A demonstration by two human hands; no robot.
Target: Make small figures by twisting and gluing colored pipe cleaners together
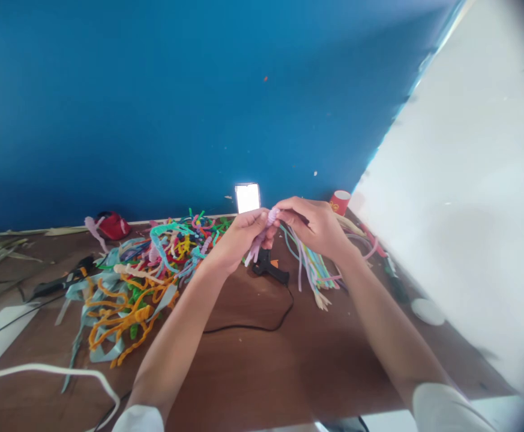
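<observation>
Both of my hands meet above the middle of the table around a lilac pipe-cleaner piece (pixel 272 216), coiled at its top with loose strands hanging below. My left hand (pixel 246 235) pinches its lower part from the left. From the right, the fingertips of my right hand (pixel 313 223) close on the coiled top. Under them lies a black glue gun (pixel 268 267) with its cord. Just right of it, a bundle of pastel pipe cleaners (pixel 318 273) is partly hidden by my right hand and forearm.
A tangled heap of coloured pipe cleaners (pixel 153 264) covers the table's left side, orange ones in front. A lit phone (pixel 248 197) leans by the blue wall. A red cup (pixel 340 202) stands back right; a white cable (pixel 54 369) loops front left.
</observation>
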